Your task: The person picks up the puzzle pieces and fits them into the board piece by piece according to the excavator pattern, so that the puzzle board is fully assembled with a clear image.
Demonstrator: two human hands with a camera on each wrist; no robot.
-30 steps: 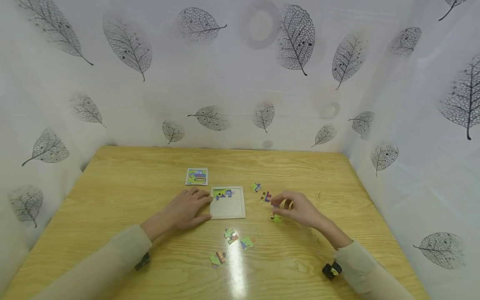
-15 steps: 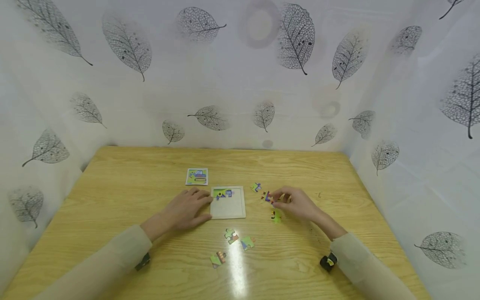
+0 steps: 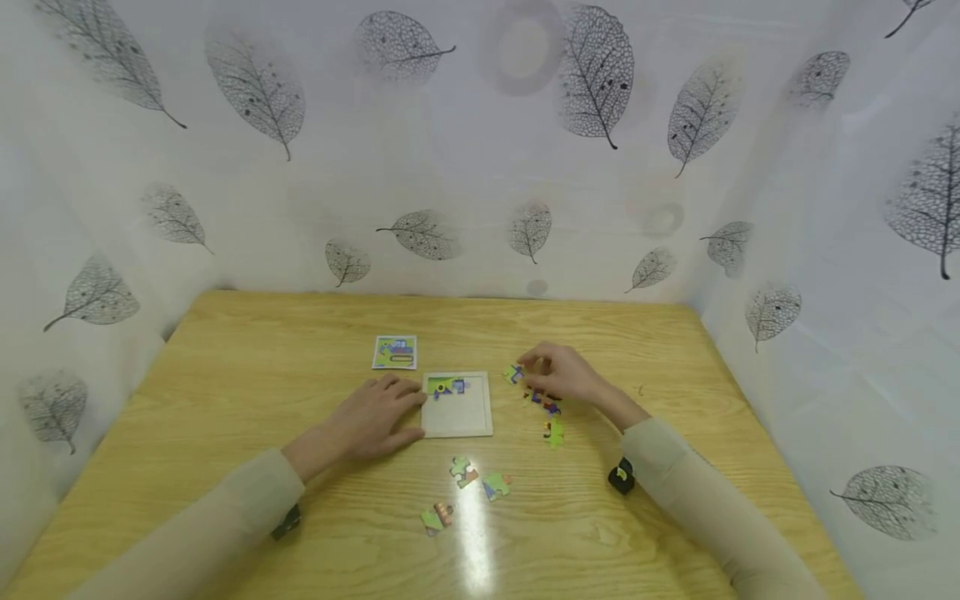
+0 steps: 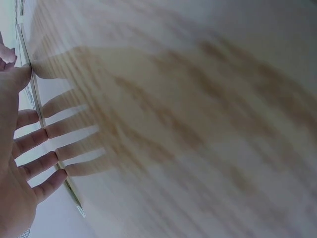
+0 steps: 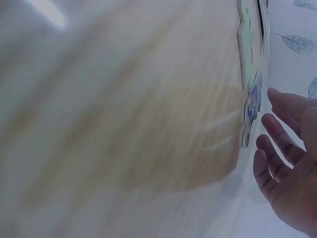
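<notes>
My left hand (image 3: 375, 421) rests at the left side of a pale square puzzle tray (image 3: 459, 421). In the left wrist view its fairly straight fingers (image 4: 44, 161) touch the tray's edge. A few joined jigsaw pieces (image 3: 442, 386) lie in the tray's upper left. To the right of the tray, my right hand (image 3: 566, 375) hovers at a green and blue jigsaw piece (image 3: 513, 374), fingertips very near it. The right wrist view shows loosely bent fingers (image 5: 275, 144) with nothing visible between them. Below that hand lie red and blue pieces (image 3: 552, 409) and a green piece (image 3: 554, 433).
A small picture card (image 3: 395, 352) showing a digger lies behind the tray to the left. Nearer me on the wooden table (image 3: 300, 533) are three more pieces, among them a green and blue one (image 3: 497, 486). A leaf-patterned curtain (image 3: 465, 167) surrounds the table.
My right hand has moved away from the red and blue pieces, up and left toward the farther green and blue piece, uncovering the pieces below. My left hand has stayed put.
</notes>
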